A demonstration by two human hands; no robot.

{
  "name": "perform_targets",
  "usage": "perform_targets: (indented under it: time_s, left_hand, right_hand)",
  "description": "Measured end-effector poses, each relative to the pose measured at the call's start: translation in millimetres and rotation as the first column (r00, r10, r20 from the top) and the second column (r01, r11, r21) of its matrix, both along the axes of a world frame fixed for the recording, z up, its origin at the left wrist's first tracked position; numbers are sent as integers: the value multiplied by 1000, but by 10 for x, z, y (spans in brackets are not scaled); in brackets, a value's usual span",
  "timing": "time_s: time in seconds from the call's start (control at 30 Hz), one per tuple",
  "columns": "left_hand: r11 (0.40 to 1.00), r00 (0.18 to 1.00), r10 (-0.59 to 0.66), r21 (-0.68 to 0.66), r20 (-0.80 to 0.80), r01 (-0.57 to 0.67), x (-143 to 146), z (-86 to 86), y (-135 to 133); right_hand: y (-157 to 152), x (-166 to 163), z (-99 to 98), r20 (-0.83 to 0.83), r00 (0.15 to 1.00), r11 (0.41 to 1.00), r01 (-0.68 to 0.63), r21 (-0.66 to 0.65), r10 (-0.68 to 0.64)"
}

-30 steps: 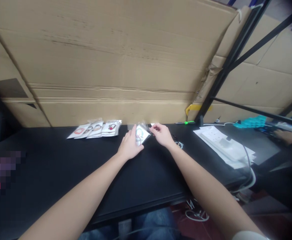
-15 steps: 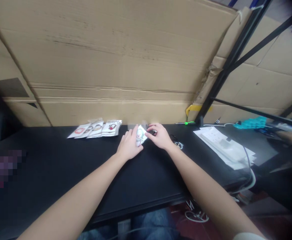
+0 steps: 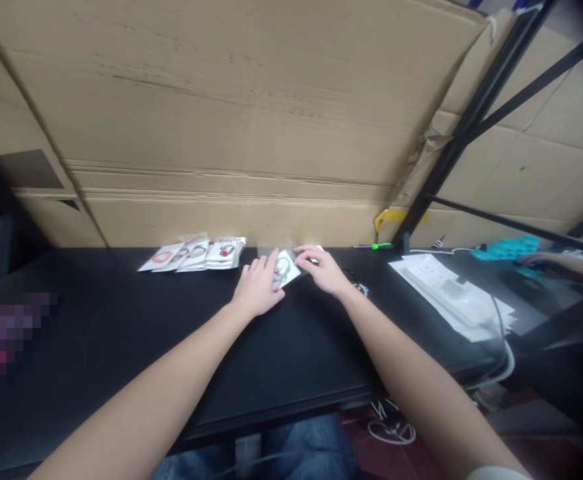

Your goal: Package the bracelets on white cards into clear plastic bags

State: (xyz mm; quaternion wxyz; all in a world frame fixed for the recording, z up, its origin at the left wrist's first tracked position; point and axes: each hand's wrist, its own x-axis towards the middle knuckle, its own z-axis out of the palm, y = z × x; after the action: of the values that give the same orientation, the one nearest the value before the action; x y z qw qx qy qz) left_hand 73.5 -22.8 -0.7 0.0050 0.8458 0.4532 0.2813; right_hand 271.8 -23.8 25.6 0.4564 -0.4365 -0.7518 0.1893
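From the head view, the one view there is, I can see two bare hands working close together near the back of the black table (image 3: 136,373). The left hand (image 3: 258,283) has its thumb and fingers closed around the packet (image 3: 285,269), a white card with a looped band on it and what looks like clear film at its top. So the packet sits between the two hands, tilted, with its face turned up. The right hand (image 3: 324,272) is at its right edge, thumb and fingers curled near the corner; whether they pinch the film or only touch it, I cannot tell from here.

To my eye the left grip is the one that counts: firm enough to steady the card, light enough not to bend it or shift the band. The right fingers would do best working along the edge in small moves, keeping the film smooth, since a hard tug could crease it or pull the card askew.

To the left, more packets (image 3: 191,255) lie overlapping in a row by the cardboard (image 3: 241,133). Just beside the right forearm are some cords (image 3: 361,289), partly hidden, which I'd mind with that wrist. Further right lie papers (image 3: 491,323), and beyond them a co-worker's hand (image 3: 554,259) reaches to a teal tray (image 3: 506,248).
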Motion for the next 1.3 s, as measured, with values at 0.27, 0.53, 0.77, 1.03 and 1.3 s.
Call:
perform_targets:
  time_s: [0.27, 0.53, 0.77, 1.03, 1.3]
  left_hand:
    - [998, 997, -53, 37, -58, 55, 10, 91, -77]
    - [990, 980, -117, 63, -161, 129, 35, 99, -110]
    - [994, 986, -93, 46, -139, 101, 34, 133, -123]
    - [1000, 998, -24, -15, -60, 24, 35, 35, -69]
    - [1000, 1000, 2, -27, -20, -3, 44, -16, -41]
  right_hand:
    - [4, 82, 18, 59, 998, 998, 16, -65, -12]
    - [-44, 83, 11, 98, 977, 929, -147, -340, 190]
    - [-69, 102, 51, -33, 969, 849, -229, -477, 243]
    - [12, 242, 47, 73, 996, 939, 73, -337, -51]
    - [58, 369, 58, -34, 995, 885, 70, -461, -96]
